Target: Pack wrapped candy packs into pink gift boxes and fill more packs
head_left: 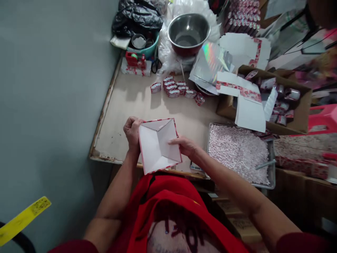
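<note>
An open cardboard box (pixel 151 144), white inside with a red patterned outer edge, is held between both hands above the table's front edge. My left hand (pixel 132 131) grips its left side near the upper corner, fingers curled. Over the right wall hooks my right hand (pixel 184 144), the thumb inside the box and the other fingers hidden behind the wall. Beyond the box, small red-and-white wrapped packets (pixel 173 88) stand in a cluster on the table.
At right lies a metal tray (pixel 272 175) of small pale pieces. Behind it stands a brown carton (pixel 302 119) with wrapped items and flat white card (pixel 250 110). A steel bowl (pixel 188 31), scissors (pixel 156 63) and a red tape dispenser (pixel 135 60) sit at the back. A wall (pixel 52 88) borders the left.
</note>
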The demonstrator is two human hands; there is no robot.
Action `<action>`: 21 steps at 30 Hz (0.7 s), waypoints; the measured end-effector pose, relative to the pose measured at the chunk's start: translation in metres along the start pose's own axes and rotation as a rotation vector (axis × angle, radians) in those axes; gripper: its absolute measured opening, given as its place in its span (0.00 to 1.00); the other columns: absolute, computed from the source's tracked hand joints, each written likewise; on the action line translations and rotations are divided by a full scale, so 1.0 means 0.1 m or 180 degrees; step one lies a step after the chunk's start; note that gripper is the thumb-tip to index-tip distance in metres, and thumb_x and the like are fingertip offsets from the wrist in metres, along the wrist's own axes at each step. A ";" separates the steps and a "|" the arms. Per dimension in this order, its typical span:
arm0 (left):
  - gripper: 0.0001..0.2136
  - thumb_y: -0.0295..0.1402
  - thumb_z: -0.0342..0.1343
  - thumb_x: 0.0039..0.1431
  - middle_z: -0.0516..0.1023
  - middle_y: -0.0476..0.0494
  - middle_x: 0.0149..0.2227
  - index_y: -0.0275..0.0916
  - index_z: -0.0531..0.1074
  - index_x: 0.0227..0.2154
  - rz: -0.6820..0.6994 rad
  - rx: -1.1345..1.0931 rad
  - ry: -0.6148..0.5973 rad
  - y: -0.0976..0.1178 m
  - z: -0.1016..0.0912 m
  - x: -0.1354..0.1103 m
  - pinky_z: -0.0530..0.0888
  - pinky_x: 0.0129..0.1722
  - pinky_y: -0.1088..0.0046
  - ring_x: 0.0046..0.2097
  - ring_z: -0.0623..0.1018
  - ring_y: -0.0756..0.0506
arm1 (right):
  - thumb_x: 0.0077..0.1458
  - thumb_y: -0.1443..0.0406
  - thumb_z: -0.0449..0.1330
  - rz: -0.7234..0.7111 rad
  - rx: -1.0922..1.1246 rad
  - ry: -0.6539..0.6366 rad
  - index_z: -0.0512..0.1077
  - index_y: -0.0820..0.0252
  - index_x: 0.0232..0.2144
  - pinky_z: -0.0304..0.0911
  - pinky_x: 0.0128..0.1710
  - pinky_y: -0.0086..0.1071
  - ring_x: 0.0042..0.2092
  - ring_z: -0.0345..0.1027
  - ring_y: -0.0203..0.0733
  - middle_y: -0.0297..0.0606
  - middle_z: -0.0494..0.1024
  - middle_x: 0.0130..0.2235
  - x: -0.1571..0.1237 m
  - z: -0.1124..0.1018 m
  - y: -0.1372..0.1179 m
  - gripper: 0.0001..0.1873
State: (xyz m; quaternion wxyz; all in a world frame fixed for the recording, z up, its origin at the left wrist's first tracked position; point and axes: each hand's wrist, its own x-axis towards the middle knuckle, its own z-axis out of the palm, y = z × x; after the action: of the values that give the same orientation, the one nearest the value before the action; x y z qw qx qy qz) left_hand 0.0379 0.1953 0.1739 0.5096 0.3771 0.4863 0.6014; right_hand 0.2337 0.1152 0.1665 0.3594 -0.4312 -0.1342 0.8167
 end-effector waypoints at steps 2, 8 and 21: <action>0.15 0.32 0.63 0.52 0.68 0.53 0.23 0.39 0.60 0.20 0.0170 0.0001 -0.0191 0.14 0.03 0.28 0.69 0.32 0.76 0.27 0.69 0.52 | 0.31 0.64 0.77 -0.0165 0.0183 -0.0158 0.75 0.60 0.49 0.76 0.45 0.34 0.42 0.79 0.45 0.41 0.85 0.43 0.09 0.12 -0.11 0.38; 0.19 0.36 0.70 0.52 0.71 0.49 0.26 0.38 0.65 0.19 0.0883 -0.0048 -0.1070 0.42 -0.07 1.09 0.74 0.44 0.70 0.34 0.73 0.49 | 0.31 0.59 0.80 -0.0637 -0.0467 -0.0842 0.76 0.62 0.47 0.74 0.45 0.38 0.43 0.78 0.48 0.40 0.83 0.41 0.29 0.46 -0.44 0.38; 0.20 0.44 0.73 0.36 0.72 0.53 0.26 0.38 0.71 0.25 -0.0926 0.1543 -0.0494 -0.99 -0.96 2.71 0.71 0.33 0.75 0.31 0.70 0.51 | 0.68 0.63 0.62 -0.2148 -0.6565 -0.0441 0.67 0.60 0.64 0.68 0.53 0.41 0.57 0.70 0.50 0.54 0.74 0.61 2.53 0.21 -0.46 0.25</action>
State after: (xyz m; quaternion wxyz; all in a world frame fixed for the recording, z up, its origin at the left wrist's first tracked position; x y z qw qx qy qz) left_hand -0.0816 0.4427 0.0430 0.5211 0.4591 0.6243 0.3577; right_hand 0.1454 0.3276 0.0497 0.0219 -0.4194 -0.8869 0.1926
